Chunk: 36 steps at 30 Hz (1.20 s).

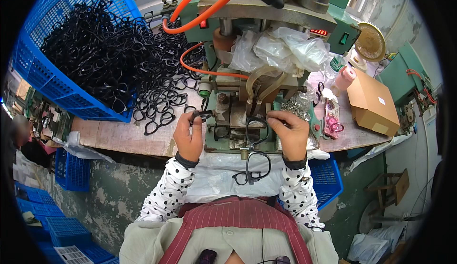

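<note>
Left hand pinches a black frame; right hand closes on another frame at the press; seating it squarely looks key.

We see glossy black plastic frames heaped at counter's left edge; blue plastic lattice crate; counter worn, rough wood; press green painted metal, chipped; clear crinkled plastic film; matt cardboard box near right edge.
</note>
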Tool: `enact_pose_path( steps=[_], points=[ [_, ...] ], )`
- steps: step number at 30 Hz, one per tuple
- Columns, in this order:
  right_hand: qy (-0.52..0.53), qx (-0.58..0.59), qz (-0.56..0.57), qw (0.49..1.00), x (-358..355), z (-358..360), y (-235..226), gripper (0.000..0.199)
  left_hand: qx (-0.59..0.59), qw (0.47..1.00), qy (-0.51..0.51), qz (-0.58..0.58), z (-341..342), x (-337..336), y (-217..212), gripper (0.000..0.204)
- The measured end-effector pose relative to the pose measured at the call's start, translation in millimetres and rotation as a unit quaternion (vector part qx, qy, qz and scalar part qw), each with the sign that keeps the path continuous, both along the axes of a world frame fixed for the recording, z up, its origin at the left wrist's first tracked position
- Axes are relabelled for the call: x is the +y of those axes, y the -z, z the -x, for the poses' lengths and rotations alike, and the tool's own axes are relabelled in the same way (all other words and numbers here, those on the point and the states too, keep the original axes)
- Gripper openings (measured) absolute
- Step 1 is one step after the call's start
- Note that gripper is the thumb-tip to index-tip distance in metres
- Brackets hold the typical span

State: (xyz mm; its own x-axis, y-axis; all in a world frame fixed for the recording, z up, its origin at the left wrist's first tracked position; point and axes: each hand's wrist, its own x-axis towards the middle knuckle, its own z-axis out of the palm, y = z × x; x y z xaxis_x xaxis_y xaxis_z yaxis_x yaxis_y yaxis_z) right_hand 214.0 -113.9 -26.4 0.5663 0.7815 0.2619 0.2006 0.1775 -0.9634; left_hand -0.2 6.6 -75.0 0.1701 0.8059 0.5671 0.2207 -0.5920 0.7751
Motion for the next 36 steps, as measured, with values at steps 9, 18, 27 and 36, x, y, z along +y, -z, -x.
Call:
enact_pose_path(
  steps=[9, 18, 27, 36],
  points=[
    [0.017, 0.049, -0.058, 0.997, 31.4, 28.2, 3.4, 0.036, 0.032, 0.985, 0.078, -0.148, -6.7, -20.7, -27.8, 0.015],
    [0.047, 0.093, -0.061, 0.993, 35.8, 32.1, 11.0, 0.05, -0.11, 0.985, 0.132, 0.0, -27.6, -1.1, -100.6, 0.019],
    [0.074, 0.041, -0.063, 0.994, 34.9, 31.1, 14.3, 0.052, 0.034, 0.883, 0.313, -0.348, -32.4, -26.7, -56.1, 0.038],
    [0.278, -0.206, 0.194, 0.918, -15.3, -101.4, 90.0, 0.028, 0.112, 0.858, 0.358, -0.351, -45.9, -29.4, -24.2, 0.045]
  ],
)
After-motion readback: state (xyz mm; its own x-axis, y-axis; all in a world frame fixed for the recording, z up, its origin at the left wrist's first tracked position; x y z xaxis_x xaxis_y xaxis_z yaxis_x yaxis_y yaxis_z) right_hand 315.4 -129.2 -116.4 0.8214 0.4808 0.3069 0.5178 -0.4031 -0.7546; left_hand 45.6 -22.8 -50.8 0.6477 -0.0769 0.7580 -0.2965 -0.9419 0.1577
